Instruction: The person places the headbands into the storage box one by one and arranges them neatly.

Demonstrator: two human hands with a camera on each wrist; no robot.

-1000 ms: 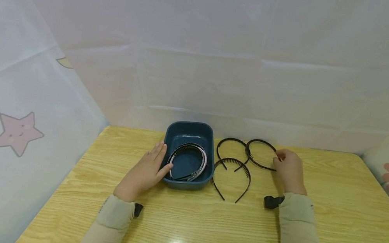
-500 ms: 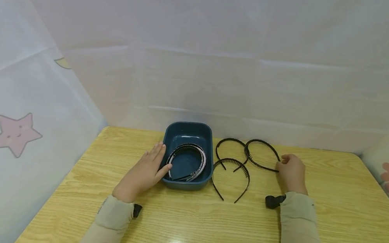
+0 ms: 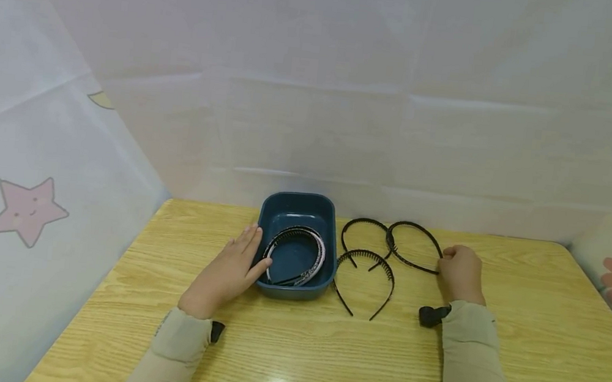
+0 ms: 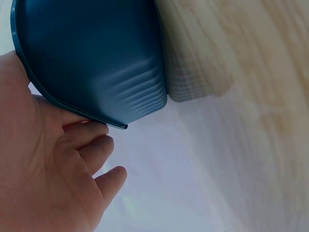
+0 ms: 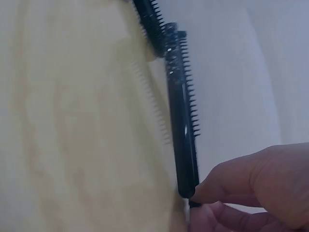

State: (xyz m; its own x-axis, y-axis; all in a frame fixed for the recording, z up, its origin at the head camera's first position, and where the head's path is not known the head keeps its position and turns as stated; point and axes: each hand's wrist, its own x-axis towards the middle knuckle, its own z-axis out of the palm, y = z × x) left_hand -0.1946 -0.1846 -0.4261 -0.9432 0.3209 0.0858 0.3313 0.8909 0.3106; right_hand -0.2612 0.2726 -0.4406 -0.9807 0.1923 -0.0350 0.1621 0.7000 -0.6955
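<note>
My right hand [image 3: 461,272] pinches the ends of a black toothed headband [image 5: 181,116] between thumb and fingers. The band's far side overlaps a second black headband [image 3: 365,219]. A third black headband [image 3: 366,252] lies nearer me, its ends pointing toward the table's front. My left hand [image 3: 225,272] rests against the left rim of a blue plastic box [image 3: 296,294], fingers straight, thumb over the edge. Inside the box lie nested headbands [image 3: 319,257], black and glittery pale ones; their number is hard to tell. The left wrist view shows the box's outer wall [image 4: 91,58] by my fingers.
The wood-grain table [image 3: 322,365] stretches in front of the box and out to both sides. A pale cloth backdrop [image 3: 312,124] rises directly behind the box and headbands. Small black wrist devices [image 3: 432,316] sit at both cuffs.
My right hand has shifted slightly to the right, and the right end of the pinched headband has moved with it. The left hand and the box stay in place.
</note>
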